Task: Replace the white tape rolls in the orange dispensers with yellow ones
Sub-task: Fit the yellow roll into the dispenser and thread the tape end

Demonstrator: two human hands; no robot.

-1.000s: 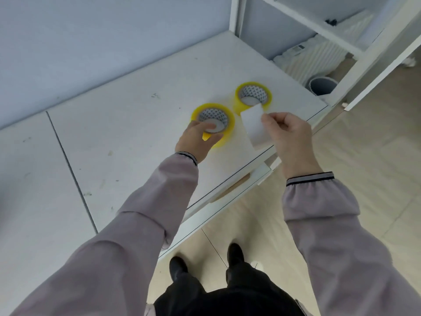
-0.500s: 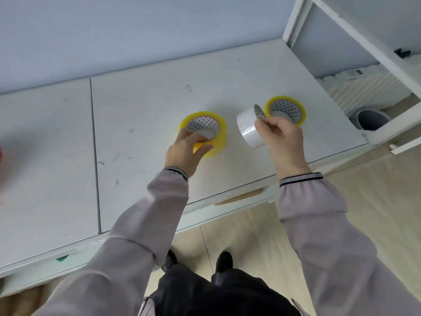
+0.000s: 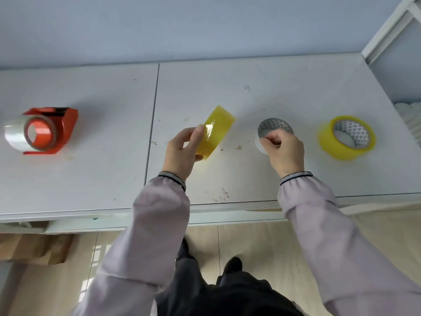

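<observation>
On the white table (image 3: 262, 179), a yellow roll (image 3: 215, 131) is pinched on edge in the closed left hand (image 3: 182, 151), presumably for loading, while the white roll (image 3: 267, 135) is gripped flat by the right hand (image 3: 284, 151) (orange dispenser (image 3: 49, 131) far left, white tape loaded; spare yellow roll (image 3: 346, 137) far right).

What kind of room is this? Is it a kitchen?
Probably not a kitchen; more likely a workroom or packing spot. There's a plain white table, an orange dispenser, yellow tape rolls, and a white shelf frame.
</observation>
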